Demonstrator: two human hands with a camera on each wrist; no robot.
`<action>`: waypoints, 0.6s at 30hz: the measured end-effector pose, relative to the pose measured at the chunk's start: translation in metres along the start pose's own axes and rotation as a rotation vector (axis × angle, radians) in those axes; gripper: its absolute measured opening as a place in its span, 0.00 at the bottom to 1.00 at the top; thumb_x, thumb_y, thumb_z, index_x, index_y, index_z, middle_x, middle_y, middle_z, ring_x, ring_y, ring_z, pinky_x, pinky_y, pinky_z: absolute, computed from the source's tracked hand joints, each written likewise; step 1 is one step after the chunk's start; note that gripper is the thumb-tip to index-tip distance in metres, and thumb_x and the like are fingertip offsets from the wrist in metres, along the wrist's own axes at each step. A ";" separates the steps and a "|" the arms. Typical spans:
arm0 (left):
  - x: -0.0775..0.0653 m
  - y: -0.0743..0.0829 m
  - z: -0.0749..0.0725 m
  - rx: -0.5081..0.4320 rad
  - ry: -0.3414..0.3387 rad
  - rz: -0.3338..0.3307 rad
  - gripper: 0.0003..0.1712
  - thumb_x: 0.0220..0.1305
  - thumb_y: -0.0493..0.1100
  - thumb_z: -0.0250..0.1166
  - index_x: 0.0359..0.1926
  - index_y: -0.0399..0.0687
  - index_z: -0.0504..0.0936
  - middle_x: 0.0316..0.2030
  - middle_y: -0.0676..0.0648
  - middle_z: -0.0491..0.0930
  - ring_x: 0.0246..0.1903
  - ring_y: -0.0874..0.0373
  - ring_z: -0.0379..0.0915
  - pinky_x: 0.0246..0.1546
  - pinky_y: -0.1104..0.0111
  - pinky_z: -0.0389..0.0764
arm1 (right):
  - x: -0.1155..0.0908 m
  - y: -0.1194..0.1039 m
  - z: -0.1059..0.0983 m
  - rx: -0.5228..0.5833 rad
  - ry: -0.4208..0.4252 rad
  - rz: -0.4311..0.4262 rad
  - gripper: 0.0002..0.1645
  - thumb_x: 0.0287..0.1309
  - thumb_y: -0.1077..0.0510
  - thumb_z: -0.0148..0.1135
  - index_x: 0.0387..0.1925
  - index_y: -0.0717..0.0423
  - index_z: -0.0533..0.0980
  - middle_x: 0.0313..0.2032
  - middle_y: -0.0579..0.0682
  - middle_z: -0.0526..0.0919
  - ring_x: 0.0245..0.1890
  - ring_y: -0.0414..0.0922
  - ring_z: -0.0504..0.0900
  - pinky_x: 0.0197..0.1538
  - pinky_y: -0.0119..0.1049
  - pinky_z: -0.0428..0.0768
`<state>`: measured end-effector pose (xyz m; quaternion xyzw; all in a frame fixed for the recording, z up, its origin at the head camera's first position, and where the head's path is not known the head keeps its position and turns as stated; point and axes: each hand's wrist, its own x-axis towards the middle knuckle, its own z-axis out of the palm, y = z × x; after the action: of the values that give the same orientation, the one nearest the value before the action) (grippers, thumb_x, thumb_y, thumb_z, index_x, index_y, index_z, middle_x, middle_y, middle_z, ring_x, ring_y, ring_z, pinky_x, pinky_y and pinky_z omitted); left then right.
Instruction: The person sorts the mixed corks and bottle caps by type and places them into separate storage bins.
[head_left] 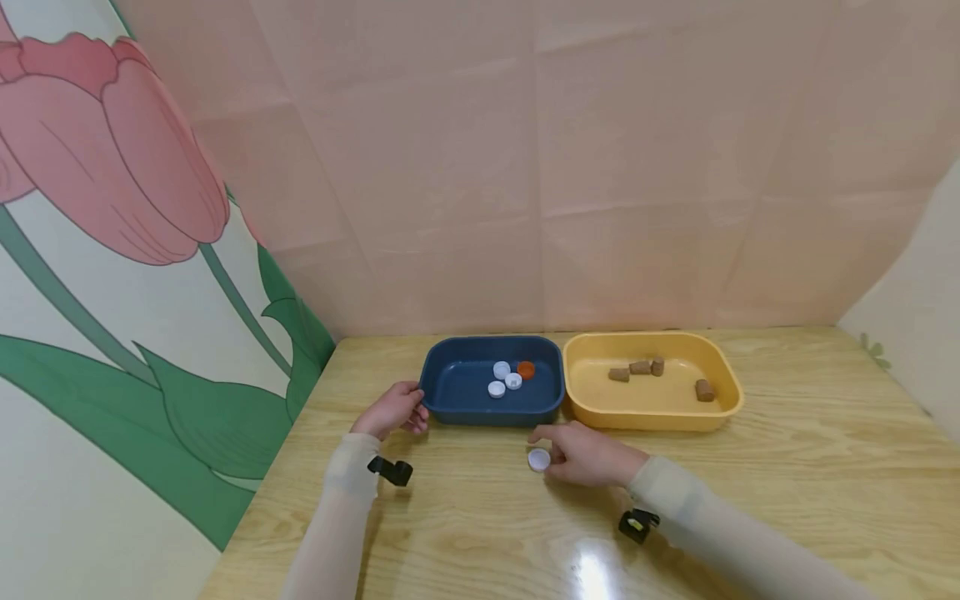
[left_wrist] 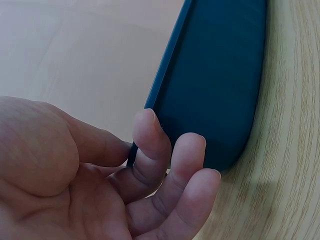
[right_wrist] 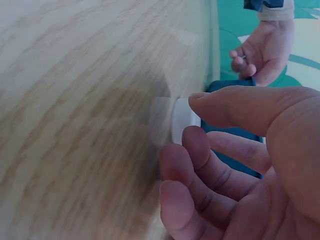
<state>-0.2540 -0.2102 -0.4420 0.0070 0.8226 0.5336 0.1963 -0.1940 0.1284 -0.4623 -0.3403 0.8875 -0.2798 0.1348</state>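
Note:
My left hand (head_left: 392, 411) pinches the left rim of a blue tray (head_left: 495, 418) between thumb and fingers; in the left wrist view the fingertips (left_wrist: 150, 130) curl over that rim. Inside the tray lie three white bottle caps (head_left: 497, 389) and an orange bottle cap (head_left: 526, 369). Another white bottle cap (head_left: 538, 459) lies flat on the table in front of the trays. Beside it is my right hand (head_left: 588, 454), its index finger stretched past the far side. In the right wrist view the thumb (right_wrist: 225, 106) is at the cap's edge, with the other fingers loosely bent.
A yellow tray (head_left: 652, 422) holding several corks (head_left: 640, 367) stands against the blue tray's right side. Both sit near the back of the wooden table (head_left: 465, 525), close to a pink sheet (head_left: 540, 167). A wall with a painted tulip rises on the left.

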 end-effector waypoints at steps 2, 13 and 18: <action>0.000 -0.001 0.000 0.001 0.000 -0.003 0.27 0.80 0.37 0.40 0.72 0.23 0.53 0.28 0.43 0.77 0.24 0.57 0.78 0.30 0.64 0.85 | 0.001 0.002 0.002 -0.010 0.006 -0.006 0.25 0.55 0.62 0.70 0.55 0.59 0.76 0.22 0.39 0.75 0.22 0.34 0.72 0.28 0.30 0.74; 0.001 -0.004 -0.002 -0.002 -0.006 0.001 0.29 0.81 0.38 0.41 0.73 0.25 0.50 0.31 0.39 0.78 0.25 0.56 0.78 0.31 0.64 0.85 | 0.006 0.003 0.007 -0.042 0.037 -0.017 0.17 0.54 0.61 0.71 0.47 0.56 0.79 0.23 0.39 0.74 0.24 0.34 0.71 0.28 0.30 0.73; 0.001 -0.005 -0.002 -0.011 0.003 -0.006 0.30 0.80 0.39 0.42 0.74 0.26 0.48 0.33 0.36 0.79 0.26 0.55 0.80 0.31 0.64 0.85 | 0.008 0.004 0.007 -0.042 0.034 -0.018 0.15 0.56 0.60 0.70 0.46 0.55 0.79 0.22 0.38 0.74 0.22 0.33 0.70 0.26 0.29 0.71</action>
<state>-0.2546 -0.2139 -0.4463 0.0028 0.8201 0.5373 0.1965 -0.1986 0.1229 -0.4701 -0.3459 0.8924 -0.2681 0.1101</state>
